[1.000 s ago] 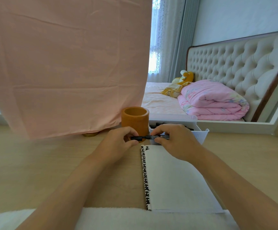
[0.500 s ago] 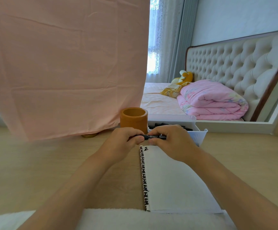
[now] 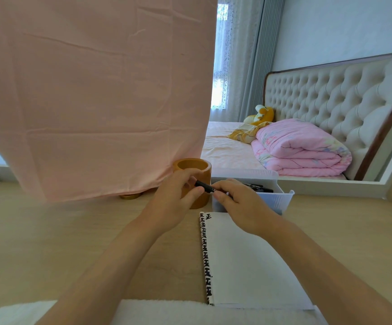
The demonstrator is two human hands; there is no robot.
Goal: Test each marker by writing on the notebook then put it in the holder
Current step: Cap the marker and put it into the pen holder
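Gripping one end of a black marker (image 3: pixel 205 186) with the left hand (image 3: pixel 174 199), thumb and curled fingers closing round it, directly in front of the orange holder (image 3: pixel 205 175), just below its rim. Pinching the marker's other end with the right hand (image 3: pixel 243 207), thumb and forefinger pressing together, just right of the holder. Holding the marker tilted, holder-side end higher, clear of the table (image 3: pixel 49 231). Noting an open notebook (image 3: pixel 244 259) lying flat in front of the holder, slightly right, one black mark showing at the page corner nearest the holder. Noting a white bin (image 3: pixel 280 200) just beside the holder's right, more markers (image 3: pixel 258 187) inside; a pink cloth (image 3: pixel 96 90) hanging behind the holder.
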